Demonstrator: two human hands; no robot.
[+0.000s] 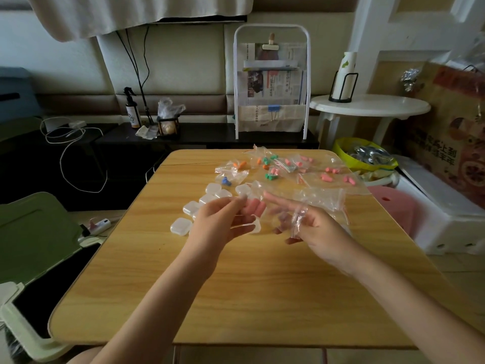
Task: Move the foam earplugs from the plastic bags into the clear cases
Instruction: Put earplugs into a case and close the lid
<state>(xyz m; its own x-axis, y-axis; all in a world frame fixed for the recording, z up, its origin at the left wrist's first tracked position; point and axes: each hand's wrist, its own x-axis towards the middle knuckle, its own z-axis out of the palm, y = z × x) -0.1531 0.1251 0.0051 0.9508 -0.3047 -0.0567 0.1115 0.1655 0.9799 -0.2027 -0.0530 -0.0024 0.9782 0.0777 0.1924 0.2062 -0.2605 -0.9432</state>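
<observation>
Foam earplugs (pixel 253 207) pinched in left hand (pixel 220 224), plastic bag (pixel 296 219) pinched in right hand (pixel 319 232), above desk (pixel 236 285); clear cases (pixel 207 199) beside, filled bags (pixel 288 166) beyond.

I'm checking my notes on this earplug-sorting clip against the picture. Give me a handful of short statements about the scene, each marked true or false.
1. The left hand holds pink earplugs. True.
2. The clear cases lie on the floor. False: they sit on the wooden table, beside the left hand.
3. The right hand has an emptied plastic bag draped over its fingers. True.
4. All the bagged earplugs at the far end of the table are pink. False: orange, green and blue ones show too.
5. A stack of paper cups stands on the white side table. True.
</observation>
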